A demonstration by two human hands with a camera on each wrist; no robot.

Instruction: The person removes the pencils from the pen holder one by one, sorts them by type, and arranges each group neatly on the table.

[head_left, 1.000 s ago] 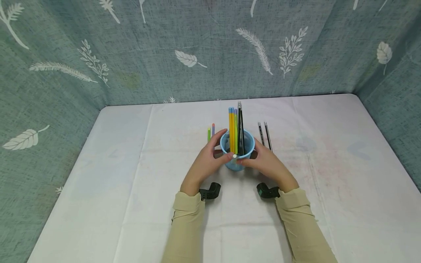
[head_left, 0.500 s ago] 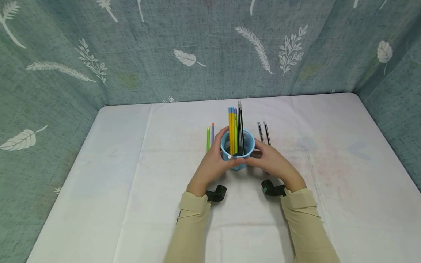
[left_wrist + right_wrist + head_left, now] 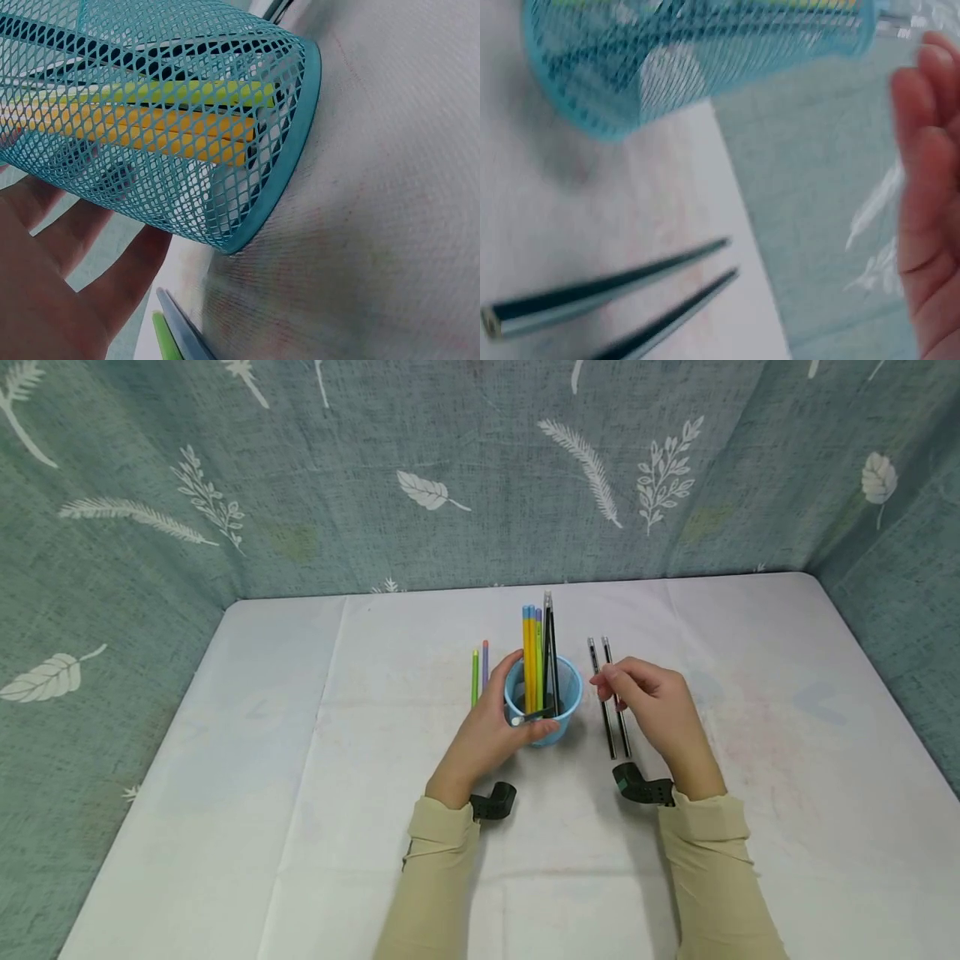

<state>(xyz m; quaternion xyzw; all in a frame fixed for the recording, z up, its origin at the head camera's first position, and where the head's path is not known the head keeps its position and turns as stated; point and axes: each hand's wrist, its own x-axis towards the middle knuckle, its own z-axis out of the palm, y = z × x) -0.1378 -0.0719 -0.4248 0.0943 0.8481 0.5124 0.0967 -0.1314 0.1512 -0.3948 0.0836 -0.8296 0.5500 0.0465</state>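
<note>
My left hand (image 3: 483,731) grips a light-blue mesh pencil cup (image 3: 572,706) from its left side, thumb across the near side. In the left wrist view the cup's mesh wall (image 3: 289,172) runs down to a solid base rim. Yellow pencils (image 3: 528,660), a green pencil (image 3: 538,652) and black pencils (image 3: 550,652) stand in it. Over the near rim leans a dark, white-tipped stick (image 3: 517,721). My right hand (image 3: 656,697) is over two black pencils (image 3: 609,727) lying right of the cup. Its fingers (image 3: 926,180) are loosely bent with nothing between them.
Left of the cup, a green pencil (image 3: 475,677) and a purple pencil with an orange end (image 3: 485,662) lie on the white-covered table (image 3: 360,793). A grey-green curtain (image 3: 480,460) with white leaf prints surrounds the table's back and sides.
My right hand has let go of the cup and moved right, over the two black pencils. The left hand keeps its hold. The white-tipped stick has swung left along the rim.
</note>
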